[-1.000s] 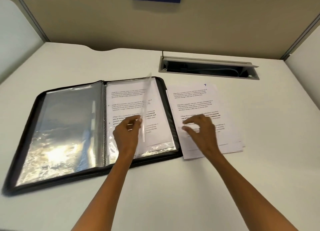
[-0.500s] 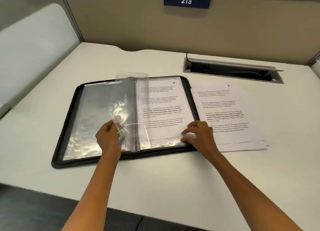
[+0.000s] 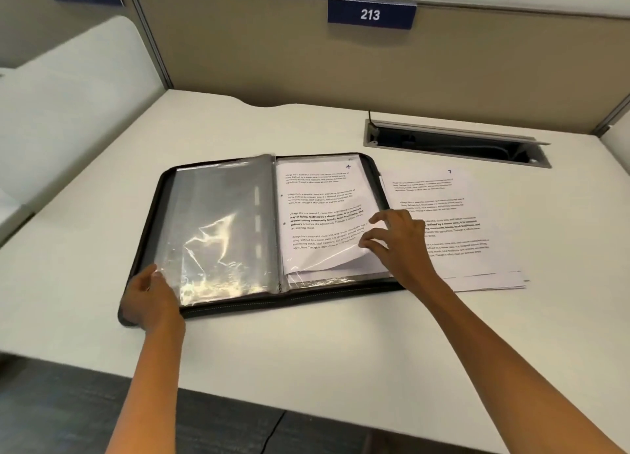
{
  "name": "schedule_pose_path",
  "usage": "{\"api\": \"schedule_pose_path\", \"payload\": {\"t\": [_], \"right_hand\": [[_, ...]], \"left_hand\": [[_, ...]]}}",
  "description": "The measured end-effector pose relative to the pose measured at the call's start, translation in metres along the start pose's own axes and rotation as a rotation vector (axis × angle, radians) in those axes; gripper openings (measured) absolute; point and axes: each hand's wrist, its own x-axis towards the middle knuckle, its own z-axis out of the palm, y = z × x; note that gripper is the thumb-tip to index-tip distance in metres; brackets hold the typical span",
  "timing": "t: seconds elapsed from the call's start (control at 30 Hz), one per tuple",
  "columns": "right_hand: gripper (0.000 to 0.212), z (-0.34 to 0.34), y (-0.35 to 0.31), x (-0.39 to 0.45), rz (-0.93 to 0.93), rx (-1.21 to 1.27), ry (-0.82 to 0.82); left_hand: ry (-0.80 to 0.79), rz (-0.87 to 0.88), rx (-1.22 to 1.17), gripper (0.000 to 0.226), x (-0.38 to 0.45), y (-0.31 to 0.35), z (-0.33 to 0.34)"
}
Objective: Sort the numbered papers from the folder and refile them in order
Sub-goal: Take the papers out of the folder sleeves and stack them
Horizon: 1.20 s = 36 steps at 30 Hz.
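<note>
While the folder (image 3: 211, 303) lies open on the desk (image 3: 306, 358), the job looks about half done: a loose stack (image 3: 477, 259), sheet 7 on top, waits just beyond the right hand (image 3: 395, 245). Its fingers (image 3: 370, 242) pinch the lower corner of the sheet marked 4 (image 3: 320, 215), lifting it from its sleeve. Relaxed fingers of the left hand (image 3: 150, 297) press the empty sleeves (image 3: 218, 228) flat.

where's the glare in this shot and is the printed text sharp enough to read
Head view: overhead light glares off the clear plastic sleeves on the left half of the open black zip folder, strongest near the lower edge beside the left hand. The white printed sheet under the right hand shows a legible handwritten 4, but body text is soft; wide-angle distortion bends the white desk edges.
</note>
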Motion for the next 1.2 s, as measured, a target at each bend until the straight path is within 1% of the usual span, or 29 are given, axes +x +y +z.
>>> {"api": "schedule_pose_path", "payload": {"t": [0.03, 0.1, 0.17, 0.2, 0.23, 0.3, 0.37, 0.43, 0.5, 0.57, 0.7, 0.77, 0.83, 0.9, 0.93, 1.0, 1.07, 1.13, 1.2], "right_hand": [[0.023, -0.003, -0.003, 0.003, -0.018, -0.007, 0.01], [0.018, -0.008, -0.008, 0.006, -0.051, -0.017, 0.027], [0.012, -0.012, -0.012, 0.008, -0.081, -0.032, 0.04], [0.012, -0.013, -0.014, 0.008, -0.096, -0.045, 0.045], [0.012, -0.015, -0.016, 0.009, -0.113, -0.059, 0.049], [0.013, -0.018, -0.018, 0.01, -0.137, -0.083, 0.053], [0.013, -0.021, -0.021, 0.01, -0.145, -0.099, 0.053], [0.013, -0.022, -0.024, 0.01, -0.147, -0.104, 0.05], [0.014, -0.024, -0.026, 0.01, -0.146, -0.111, 0.046], [0.015, -0.026, -0.028, 0.01, -0.147, -0.117, 0.043], [0.009, -0.028, -0.03, 0.007, -0.162, -0.121, 0.049], [0.007, -0.031, -0.032, 0.005, -0.177, -0.133, 0.087], [0.013, -0.031, -0.041, -0.004, -0.238, -0.154, 0.153], [0.013, -0.026, -0.053, -0.021, -0.398, -0.143, 0.185], [0.014, -0.021, -0.059, -0.032, -0.484, -0.138, 0.144], [0.021, -0.01, -0.066, -0.052, -0.582, -0.183, -0.031], [0.04, -0.001, -0.064, -0.06, -0.55, -0.314, -0.175], [0.056, 0.003, -0.061, -0.054, -0.46, -0.482, -0.241], [0.06, 0.003, -0.063, -0.045, -0.394, -0.628, -0.295]], "left_hand": [[0.04, 0.088, 0.079, 0.031, -0.003, 0.001, -0.002], [0.079, 0.348, 0.221, 0.032, -0.015, 0.005, 0.001], [0.07, 0.672, 0.307, 0.032, -0.035, 0.009, 0.01], [0.036, 0.793, 0.324, 0.03, -0.048, 0.011, 0.017], [-0.032, 0.878, 0.326, 0.027, -0.059, 0.013, 0.024], [-0.229, 1.025, 0.337, 0.027, -0.084, 0.016, 0.042], [-0.448, 1.193, 0.421, 0.039, -0.103, 0.014, 0.058], [-0.611, 1.32, 0.537, 0.051, -0.116, 0.006, 0.07], [-0.696, 1.365, 0.597, 0.056, -0.123, -0.002, 0.079], [-0.729, 1.372, 0.621, 0.055, -0.128, -0.006, 0.084], [-0.691, 1.378, 0.574, 0.041, -0.133, -0.004, 0.087], [-0.673, 1.372, 0.543, 0.032, -0.133, -0.002, 0.087], [-0.684, 1.324, 0.529, 0.024, -0.132, -0.002, 0.086], [-0.707, 1.274, 0.515, 0.019, -0.131, -0.001, 0.086], [-0.715, 1.26, 0.512, 0.018, -0.131, 0.0, 0.086], [-0.72, 1.251, 0.519, 0.017, -0.13, 0.001, 0.086], [-0.717, 1.246, 0.517, 0.017, -0.13, 0.001, 0.086], [-0.723, 1.229, 0.5, 0.017, -0.129, 0.002, 0.085], [-0.727, 1.215, 0.481, 0.017, -0.13, 0.003, 0.085]]}}
